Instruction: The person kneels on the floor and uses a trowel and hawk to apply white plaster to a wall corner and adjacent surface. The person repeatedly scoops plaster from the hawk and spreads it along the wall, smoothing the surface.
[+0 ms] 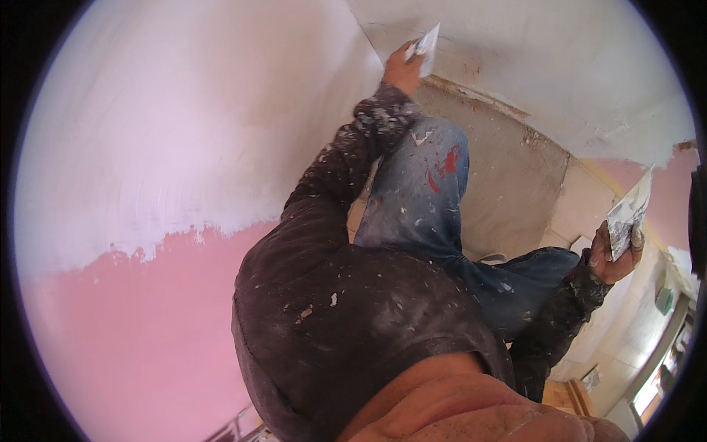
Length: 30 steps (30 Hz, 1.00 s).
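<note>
My left hand (pixel 402 72) is stretched out at the top, its fingers closed around a scraper (pixel 430 48) with a flat pale blade. Slightly blurred, this blade is close to the white-coated wall (pixel 545 66), near the corner where two wall faces meet; I cannot tell whether it touches. On the right, my right hand (pixel 617 259) grips a second flat blade (pixel 631 208), held tilted upward. White and grey putty smears its face. Handles of both tools are mostly hidden by my fingers.
To the left, a wall (pixel 162 147) is coated white above and pink below a ragged edge. A bare grey patch (pixel 508 169) borders the white wall beyond my bent knee (pixel 423 177). A small green object (pixel 665 300) and a wooden piece (pixel 568 398) are at lower right.
</note>
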{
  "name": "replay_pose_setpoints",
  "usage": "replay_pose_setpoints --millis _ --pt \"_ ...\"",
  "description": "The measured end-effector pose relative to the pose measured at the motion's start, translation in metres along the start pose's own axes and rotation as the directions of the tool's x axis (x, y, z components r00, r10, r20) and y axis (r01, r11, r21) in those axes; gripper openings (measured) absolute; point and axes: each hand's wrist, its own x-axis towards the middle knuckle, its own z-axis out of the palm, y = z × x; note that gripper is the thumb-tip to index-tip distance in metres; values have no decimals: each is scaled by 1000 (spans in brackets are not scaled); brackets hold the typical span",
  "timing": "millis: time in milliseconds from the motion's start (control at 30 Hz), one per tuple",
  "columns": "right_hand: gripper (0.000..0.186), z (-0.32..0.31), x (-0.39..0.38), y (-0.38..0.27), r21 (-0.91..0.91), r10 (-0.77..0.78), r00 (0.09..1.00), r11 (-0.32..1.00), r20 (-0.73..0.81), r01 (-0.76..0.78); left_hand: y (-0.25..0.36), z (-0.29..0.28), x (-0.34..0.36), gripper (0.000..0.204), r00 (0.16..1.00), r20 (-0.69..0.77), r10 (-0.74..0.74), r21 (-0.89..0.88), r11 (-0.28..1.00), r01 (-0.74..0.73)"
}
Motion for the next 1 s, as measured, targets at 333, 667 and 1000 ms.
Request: replay_pose_setpoints --millis 333,667,1000 --pt "32 0 2 0 -100 -17 998 995 -68 11 -91 -27 28 37 754 636 -165 732 -183 -657" --pt "33 6 0 1 -110 -60 984 993 -166 42 -175 -25 93 38 722 558 -410 585 -423 -692" --pt "41 2 1 5 -150 -79 975 987 -205 49 -220 -38 116 41 876 431 -214 809 -339 -481"
